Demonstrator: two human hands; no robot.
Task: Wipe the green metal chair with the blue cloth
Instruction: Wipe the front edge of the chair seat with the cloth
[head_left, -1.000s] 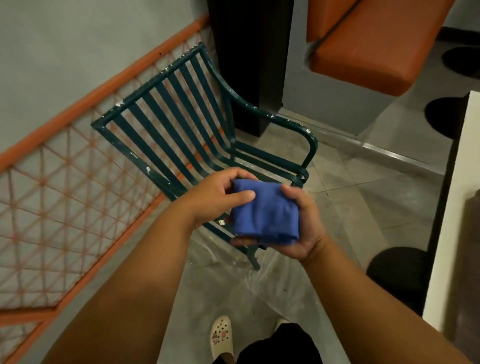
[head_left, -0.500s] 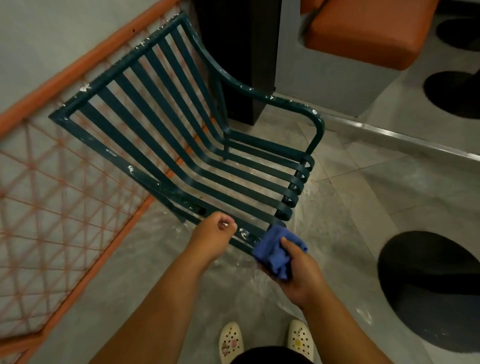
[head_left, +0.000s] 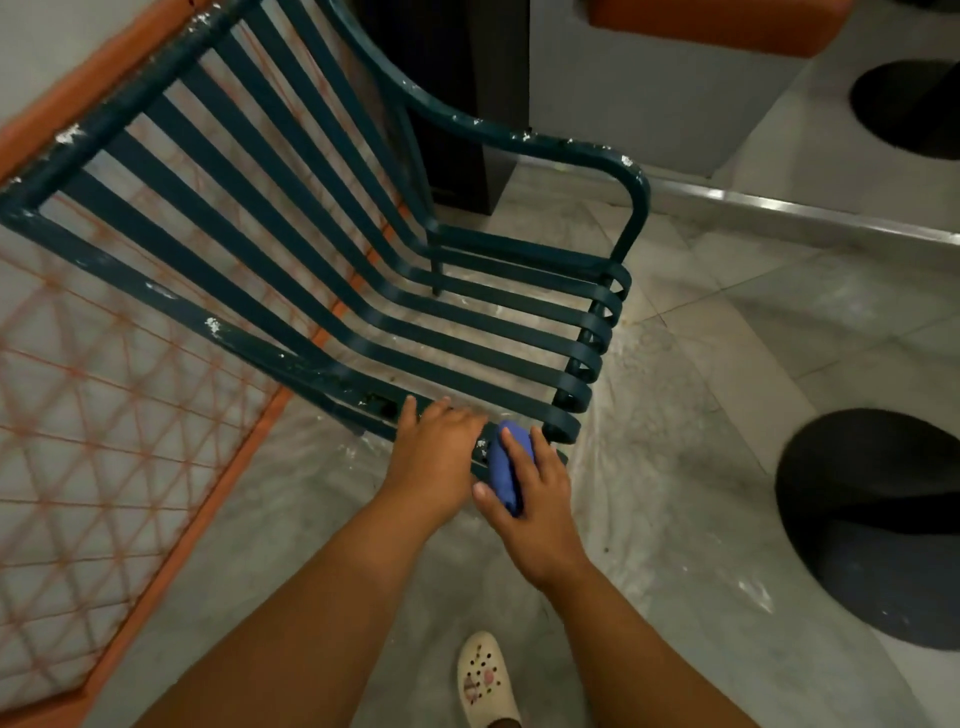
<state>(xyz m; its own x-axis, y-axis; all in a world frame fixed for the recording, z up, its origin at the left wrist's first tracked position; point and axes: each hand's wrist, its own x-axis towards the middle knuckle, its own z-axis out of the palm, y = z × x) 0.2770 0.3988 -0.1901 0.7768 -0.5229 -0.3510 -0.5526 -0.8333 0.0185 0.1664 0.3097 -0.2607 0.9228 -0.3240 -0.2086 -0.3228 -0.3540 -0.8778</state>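
Note:
The green metal chair (head_left: 332, 291) stands in front of me, its slatted seat and back running from upper left to the curled front edge at right, paint chipped white in spots. My left hand (head_left: 434, 457) rests on the chair's near side rail, fingers lying over the bar. My right hand (head_left: 535, 499) presses the bunched blue cloth (head_left: 506, 467) against the same rail, just right of the left hand and near the front corner of the seat. Most of the cloth is hidden under the fingers.
An orange lattice railing (head_left: 104, 426) runs along the left behind the chair. A dark pillar (head_left: 457, 93) stands behind it. Black round patches (head_left: 872, 519) mark the grey tiled floor at right. My pale clog (head_left: 485, 680) shows at the bottom.
Both hands have dropped from holding the folded cloth in mid-air to the chair's near rail. The left hand now lies on the rail and the right presses the cloth on it. The view has moved closer.

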